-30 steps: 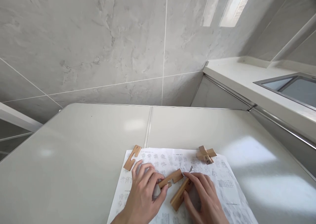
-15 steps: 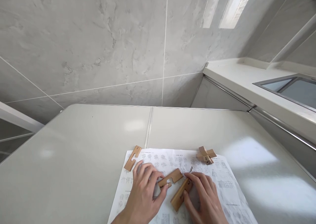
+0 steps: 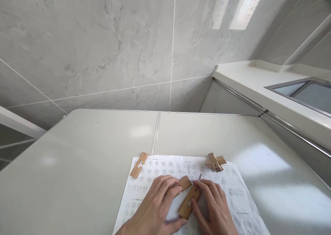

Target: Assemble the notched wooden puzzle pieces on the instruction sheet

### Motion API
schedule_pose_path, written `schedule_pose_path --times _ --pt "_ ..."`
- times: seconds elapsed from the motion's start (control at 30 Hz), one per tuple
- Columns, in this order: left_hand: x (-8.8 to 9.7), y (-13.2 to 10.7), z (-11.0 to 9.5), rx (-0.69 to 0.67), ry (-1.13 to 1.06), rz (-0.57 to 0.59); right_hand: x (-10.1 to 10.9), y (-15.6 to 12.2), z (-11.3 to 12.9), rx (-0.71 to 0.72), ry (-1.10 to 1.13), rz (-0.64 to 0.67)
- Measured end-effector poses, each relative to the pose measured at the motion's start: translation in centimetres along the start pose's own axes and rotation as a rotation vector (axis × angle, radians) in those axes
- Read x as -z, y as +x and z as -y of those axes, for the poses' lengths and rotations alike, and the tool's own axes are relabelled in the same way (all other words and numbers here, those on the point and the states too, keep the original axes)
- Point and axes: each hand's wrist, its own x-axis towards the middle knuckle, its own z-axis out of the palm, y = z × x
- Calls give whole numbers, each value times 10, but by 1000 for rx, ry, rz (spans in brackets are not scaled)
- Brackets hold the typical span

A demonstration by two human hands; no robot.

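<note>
Both hands work low in the head view, over a printed sheet (image 3: 165,167) of diagram rows that lies flat on a pale table (image 3: 90,148); the left hand (image 3: 155,211) lies palm-down on the sheet, its fingers (image 3: 168,188) together and curled over a short wooden piece (image 3: 185,182), of which only the far end shows beyond the fingertips; whether the thumb grips that piece from beneath cannot be told; the right hand (image 3: 214,211) rests just beside it, its fingers (image 3: 207,186) close together and laid against the far end of a notched wooden bar (image 3: 189,201) marked with a numeral, thumb along the bar's right edge; the bar lies tilted on the sheet between the two hands, its far end touching or nearly touching the short piece; whether the two pieces are joined cannot be told; a small pale sliver (image 3: 200,176) stands just beyond the right fingertips, its nature unclear; at the sheet's far left corner lies a flat slotted wooden strip (image 3: 139,165), well apart from the hands; at the far right corner sits an assembled wooden cross (image 3: 216,162) of interlocked blocks; a grey tiled wall (image 3: 103,48) rises behind the table; a white counter (image 3: 258,83) with a recessed metal-rimmed sink (image 3: 305,91) runs along the right
</note>
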Motion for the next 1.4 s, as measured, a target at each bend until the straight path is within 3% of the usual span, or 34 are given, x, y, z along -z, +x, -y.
schedule_pose_path --times 0.23,0.47,0.83,1.23,1.4 --pt "-1 3 -1 21 -10 29 0 -2 7 -44 221 38" --pt "-1 3 -5 48 -5 -15 3 -3 5 -76 331 41" --pt "-3 1 0 123 45 -81 2 -7 9 -100 549 154" --pt "12 0 38 323 444 -346 0 -8 7 -124 502 119" --pt "18 -1 49 374 476 -373 2 -8 7 -114 471 121"
